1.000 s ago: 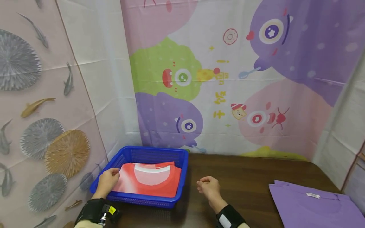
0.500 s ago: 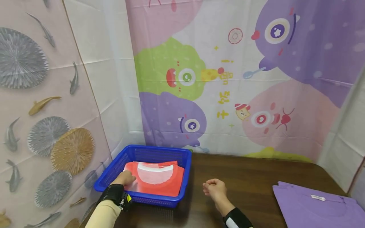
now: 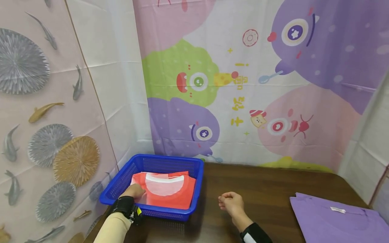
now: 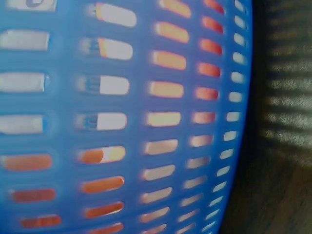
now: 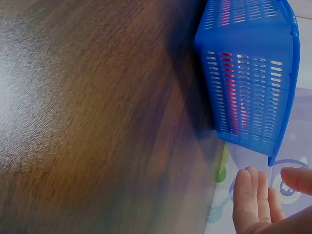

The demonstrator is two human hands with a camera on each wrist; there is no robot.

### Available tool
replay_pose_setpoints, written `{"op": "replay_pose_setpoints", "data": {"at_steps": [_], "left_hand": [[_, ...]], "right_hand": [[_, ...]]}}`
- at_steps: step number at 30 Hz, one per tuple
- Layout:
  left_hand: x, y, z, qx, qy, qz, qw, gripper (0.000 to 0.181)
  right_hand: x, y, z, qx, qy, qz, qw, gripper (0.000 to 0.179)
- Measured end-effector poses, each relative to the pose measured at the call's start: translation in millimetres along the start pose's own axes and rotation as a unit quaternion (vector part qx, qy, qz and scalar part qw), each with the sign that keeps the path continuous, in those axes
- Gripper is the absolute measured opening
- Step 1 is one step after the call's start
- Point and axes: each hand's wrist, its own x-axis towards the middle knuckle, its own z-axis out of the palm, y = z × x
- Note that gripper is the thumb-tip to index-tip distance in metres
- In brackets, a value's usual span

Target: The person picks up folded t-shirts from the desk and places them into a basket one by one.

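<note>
A folded red shirt [image 3: 182, 194] with a pale pink and white neck part lies in a blue plastic basket [image 3: 199, 175]. My left hand [image 3: 133, 191] reaches over the basket's near left rim and touches the shirt's left side; its fingertips are hidden, so their grip is unclear. The left wrist view is filled by the slotted basket wall [image 4: 139, 136], with red and white cloth showing through. Right of the basket, my right hand [image 3: 233, 204] hovers over the table, fingers loosely bent and holding nothing. In the right wrist view its fingers [image 5: 246, 200] and thumb are apart.
A purple shirt [image 3: 337, 219] with a white label lies flat at the right of the brown wooden table [image 3: 258, 182]. Printed cloth hangings [image 3: 182, 74] stand close behind the table and along its left side, near the basket.
My left hand has moved from the basket's left rim to the right, in over the red shirt. The right hand stays about where it was. The head view has shifted slightly.
</note>
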Motion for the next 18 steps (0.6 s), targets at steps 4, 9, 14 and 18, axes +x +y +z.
{"op": "replay_pose_setpoints", "data": {"at_steps": [4,9,14,18], "left_hand": [[-31.5,45.2,-45.4,-0.031,0.036,-0.001,0.9989,0.026],[-119.4,165.0,-159.1,-0.106,0.068,-0.005,0.9920,0.027],[-150.6,231.6,-196.5,-0.183,0.138,0.009,0.9735,0.028],[-157.1,270.3,-202.9,-0.249,0.169,0.031,0.9533,0.027]], "right_hand": [[-0.6,2,-4,-0.004,0.001,-0.001,1.0000,0.014],[-2.3,3,-12,-0.009,0.002,-0.002,1.0000,0.015],[-3.0,4,-27,-0.025,0.014,-0.005,0.9996,0.018],[-3.3,4,-42,-0.040,0.028,-0.012,0.9987,0.020]]}}
